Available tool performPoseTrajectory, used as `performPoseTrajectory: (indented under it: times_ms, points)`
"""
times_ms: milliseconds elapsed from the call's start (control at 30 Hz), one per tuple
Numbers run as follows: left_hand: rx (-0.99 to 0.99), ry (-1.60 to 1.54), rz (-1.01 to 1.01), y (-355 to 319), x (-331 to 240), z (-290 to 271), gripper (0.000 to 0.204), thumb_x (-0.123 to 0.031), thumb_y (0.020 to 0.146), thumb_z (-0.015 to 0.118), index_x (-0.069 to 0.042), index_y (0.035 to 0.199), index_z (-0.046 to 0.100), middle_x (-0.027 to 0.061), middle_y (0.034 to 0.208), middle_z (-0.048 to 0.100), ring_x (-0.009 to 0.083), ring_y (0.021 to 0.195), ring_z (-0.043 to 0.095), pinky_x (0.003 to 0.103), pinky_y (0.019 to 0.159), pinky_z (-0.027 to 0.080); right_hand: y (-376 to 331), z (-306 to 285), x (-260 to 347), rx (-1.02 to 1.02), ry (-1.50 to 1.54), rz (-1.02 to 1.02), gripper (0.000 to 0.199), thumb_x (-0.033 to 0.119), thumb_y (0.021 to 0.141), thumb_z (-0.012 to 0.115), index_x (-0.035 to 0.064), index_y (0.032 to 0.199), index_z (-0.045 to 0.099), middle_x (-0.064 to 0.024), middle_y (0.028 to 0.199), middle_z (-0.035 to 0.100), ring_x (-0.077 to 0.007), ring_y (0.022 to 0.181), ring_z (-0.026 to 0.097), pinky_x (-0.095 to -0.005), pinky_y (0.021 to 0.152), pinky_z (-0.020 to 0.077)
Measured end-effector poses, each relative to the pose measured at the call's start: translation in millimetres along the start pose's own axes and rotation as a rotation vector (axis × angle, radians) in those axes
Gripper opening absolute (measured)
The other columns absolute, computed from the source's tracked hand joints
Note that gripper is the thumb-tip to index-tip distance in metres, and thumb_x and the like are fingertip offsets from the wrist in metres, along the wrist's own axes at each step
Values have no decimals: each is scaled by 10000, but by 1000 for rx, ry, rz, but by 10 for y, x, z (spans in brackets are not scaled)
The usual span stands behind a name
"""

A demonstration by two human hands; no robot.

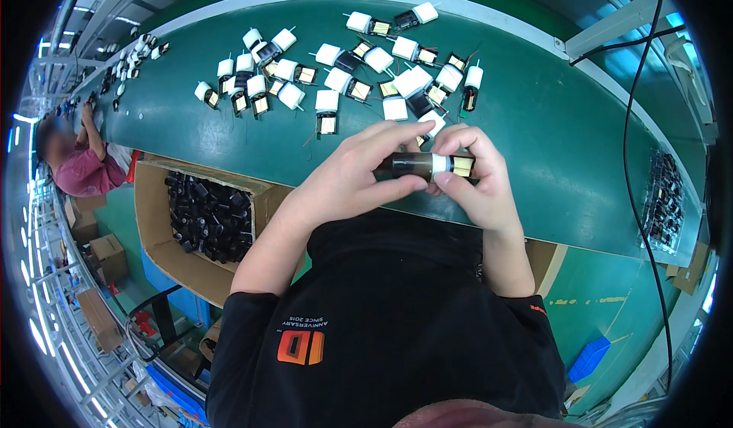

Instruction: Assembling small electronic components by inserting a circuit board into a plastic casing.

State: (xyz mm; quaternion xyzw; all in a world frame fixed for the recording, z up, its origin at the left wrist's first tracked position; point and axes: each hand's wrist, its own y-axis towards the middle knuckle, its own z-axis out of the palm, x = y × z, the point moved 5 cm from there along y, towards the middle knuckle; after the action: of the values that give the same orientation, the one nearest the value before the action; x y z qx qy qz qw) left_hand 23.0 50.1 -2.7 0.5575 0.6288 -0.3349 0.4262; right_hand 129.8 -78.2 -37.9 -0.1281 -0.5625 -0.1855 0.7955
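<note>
My left hand is closed round a dark, see-through cylindrical housing, near the table's front edge. My right hand pinches the other end, where a small assembly with a white collar and a yellow-faced black frame lines up with the housing. The two parts touch or overlap; the fingers hide how deep one sits in the other. Just beyond my hands, several similar assemblies, white cylinders with black frames and thin wires, lie scattered on the green table.
An open cardboard box full of black housings stands below the table edge at left. A clear bag of dark parts lies at the right end. A black cable hangs at right. Another person works at the far left.
</note>
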Motion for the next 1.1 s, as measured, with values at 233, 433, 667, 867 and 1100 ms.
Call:
performPoseTrajectory:
  times_ms: [233, 433, 667, 867, 1100]
  points:
    - [-182, -14, 381, 103, -184, 115, 590, -171, 684, 854, -50, 1216, 631, 107, 1208, 625, 259, 1031, 634, 345, 864, 518, 37, -73, -420, 40, 741, -120, 241, 26, 849, 553, 2, 1088, 546, -146, 1088, 567, -238, 920, 623, -302, 721, 578]
    - [-186, 185, 430, 228, -340, 226, 552, -189, 644, 856, -35, 1133, 650, 101, 1077, 680, 258, 873, 665, 339, 736, 520, 150, -5, -414, 197, 1034, -113, 132, 118, 828, 547, 62, 943, 513, -122, 961, 561, -232, 917, 622, -344, 796, 561]
    - [-294, 199, 476, 239, -347, 303, 476, -250, 706, 827, -35, 1078, 620, 72, 842, 623, 224, 738, 614, 325, 658, 510, 164, -5, -615, 217, 1131, -51, 125, 174, 818, 592, 123, 911, 525, -70, 873, 577, -193, 739, 624, -277, 627, 559]
    - [-318, 197, 461, 213, -359, 333, 452, -246, 705, 825, -48, 1054, 618, 46, 804, 599, 212, 727, 606, 328, 643, 506, 178, -26, -672, 309, 1183, -124, 177, 192, 828, 647, 135, 966, 552, -63, 935, 562, -195, 832, 610, -315, 668, 556]
    - [-334, 261, 482, 213, -385, 318, 431, -232, 706, 819, -53, 1041, 616, 38, 822, 599, 215, 748, 607, 329, 658, 515, 148, -169, -868, 216, 1067, -137, 201, 188, 846, 673, 130, 994, 551, -65, 955, 560, -196, 873, 606, -323, 731, 556]
